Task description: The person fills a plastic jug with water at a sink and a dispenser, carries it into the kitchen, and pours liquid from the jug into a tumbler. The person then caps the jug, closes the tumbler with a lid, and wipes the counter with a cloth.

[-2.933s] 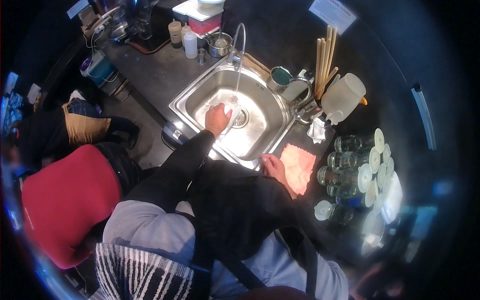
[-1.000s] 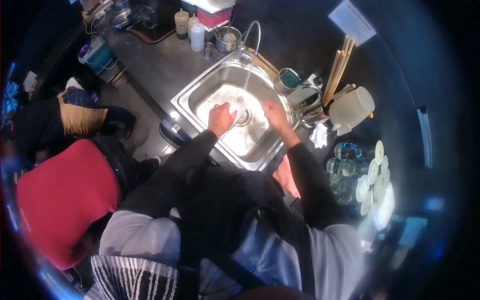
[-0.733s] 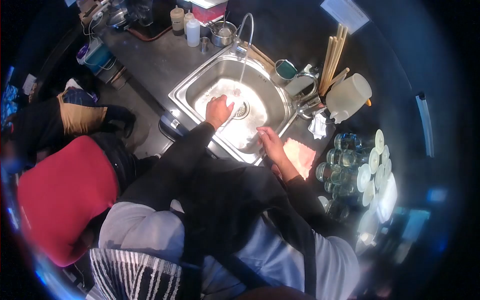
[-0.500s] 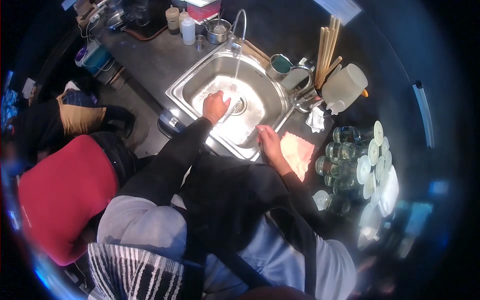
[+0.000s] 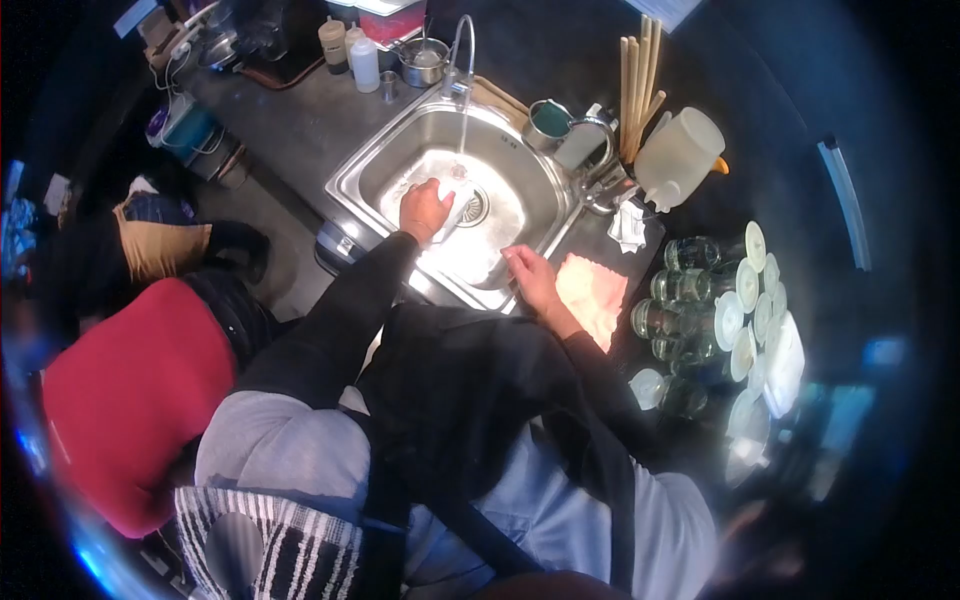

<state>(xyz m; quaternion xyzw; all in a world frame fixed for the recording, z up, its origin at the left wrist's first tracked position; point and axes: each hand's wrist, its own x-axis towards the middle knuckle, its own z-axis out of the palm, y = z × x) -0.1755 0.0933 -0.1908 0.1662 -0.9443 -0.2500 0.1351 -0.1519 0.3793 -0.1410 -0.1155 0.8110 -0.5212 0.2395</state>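
Note:
My left hand is over the sink, closed around a whitish, see-through piece whose kind I cannot make out. Water from the thin curved tap runs down onto or just behind that piece, beside the drain. At the sink's front right rim is my right hand, its fingers curled together. Whether anything small is between them is hidden. A pinkish-orange cloth lies on the counter just right of that hand.
Right of the sink stand a metal pitcher, wooden sticks and a frosted jug. Several lidded glass jars are farther right. Squeeze bottles and a metal pot are behind. A person in red is close on my left.
The whitish piece in my left hand shows more now and appears turned under the water. My right hand has shifted slightly at the rim, and the whole view has moved a little.

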